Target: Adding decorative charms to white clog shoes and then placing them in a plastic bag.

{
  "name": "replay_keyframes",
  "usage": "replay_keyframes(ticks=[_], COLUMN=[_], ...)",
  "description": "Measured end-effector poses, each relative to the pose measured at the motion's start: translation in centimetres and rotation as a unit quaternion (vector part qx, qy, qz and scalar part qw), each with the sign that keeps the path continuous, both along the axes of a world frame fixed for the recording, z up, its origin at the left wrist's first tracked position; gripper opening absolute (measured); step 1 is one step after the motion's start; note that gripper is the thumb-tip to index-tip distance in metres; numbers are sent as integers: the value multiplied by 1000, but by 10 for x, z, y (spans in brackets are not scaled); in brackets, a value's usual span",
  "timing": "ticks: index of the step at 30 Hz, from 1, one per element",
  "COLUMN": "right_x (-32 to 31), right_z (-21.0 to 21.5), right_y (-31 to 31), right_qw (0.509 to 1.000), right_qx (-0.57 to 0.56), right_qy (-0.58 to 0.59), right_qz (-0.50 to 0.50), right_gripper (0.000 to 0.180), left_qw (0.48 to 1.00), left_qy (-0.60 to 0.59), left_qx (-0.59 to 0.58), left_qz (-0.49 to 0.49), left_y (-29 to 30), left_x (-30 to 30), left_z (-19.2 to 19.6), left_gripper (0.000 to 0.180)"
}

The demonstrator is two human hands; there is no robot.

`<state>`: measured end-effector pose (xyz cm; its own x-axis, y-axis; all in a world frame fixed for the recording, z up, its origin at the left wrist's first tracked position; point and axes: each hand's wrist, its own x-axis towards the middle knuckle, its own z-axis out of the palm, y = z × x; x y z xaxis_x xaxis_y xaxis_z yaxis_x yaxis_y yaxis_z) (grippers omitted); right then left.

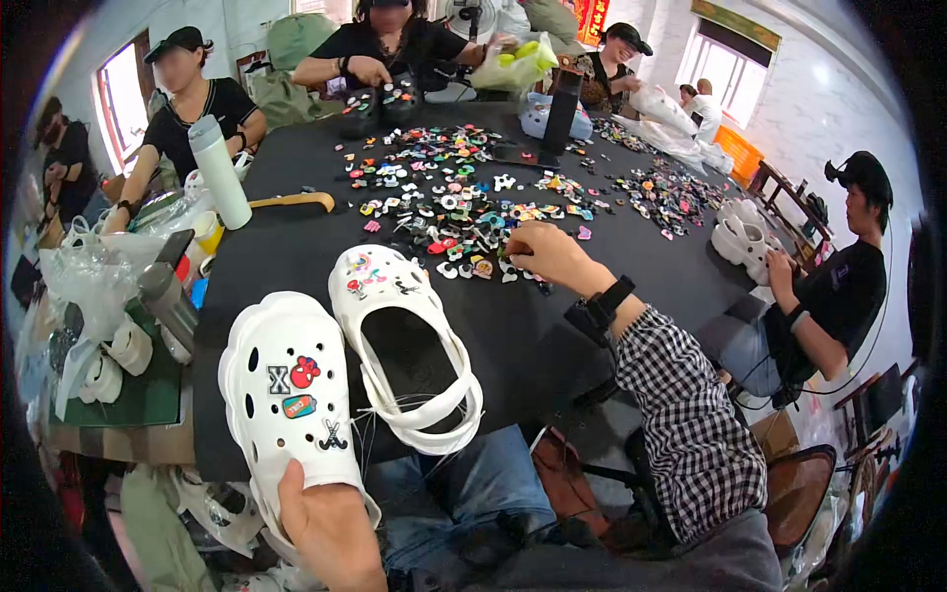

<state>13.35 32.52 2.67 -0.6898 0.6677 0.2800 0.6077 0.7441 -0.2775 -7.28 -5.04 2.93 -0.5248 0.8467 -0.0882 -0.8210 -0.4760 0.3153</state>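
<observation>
My left hand (330,528) grips a white clog (286,385) by its heel opening, the thumb lying on top. Several charms sit in that clog's holes, among them a red figure, a letter tile and a teal can shape. A second white clog (452,409) lies beside it on the black table, with a rainbow and other charms on its toe. My right hand (557,257) reaches into the near edge of a heap of loose shoe charms (459,202). Its fingers are pinched together there; whatever is between them is too small to name.
On the black table (296,178) stand a pale green bottle (219,173) and a black upright box (562,111). A wooden-handled tool (294,201) lies near the bottle. Plastic bags (104,271) crowd the left side. Several people sit around; one at right holds white clogs (742,237).
</observation>
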Motion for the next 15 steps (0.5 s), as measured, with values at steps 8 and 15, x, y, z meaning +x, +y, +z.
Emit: replay_keyframes(ticks=[8,15], right_x=[8,8], right_z=[1,-3], right_y=[4,6], right_qw=[997,977], right_qx=[-40,-122], right_qy=[61,174], right_qz=[-3,-11], right_gripper=[18,20], left_qw=[993,1000], left_qy=[14,-1], left_qx=[-58,-12], left_qz=[106,1], left_y=[8,2], left_x=[11,6], left_z=[-9,9], left_gripper=[51,16])
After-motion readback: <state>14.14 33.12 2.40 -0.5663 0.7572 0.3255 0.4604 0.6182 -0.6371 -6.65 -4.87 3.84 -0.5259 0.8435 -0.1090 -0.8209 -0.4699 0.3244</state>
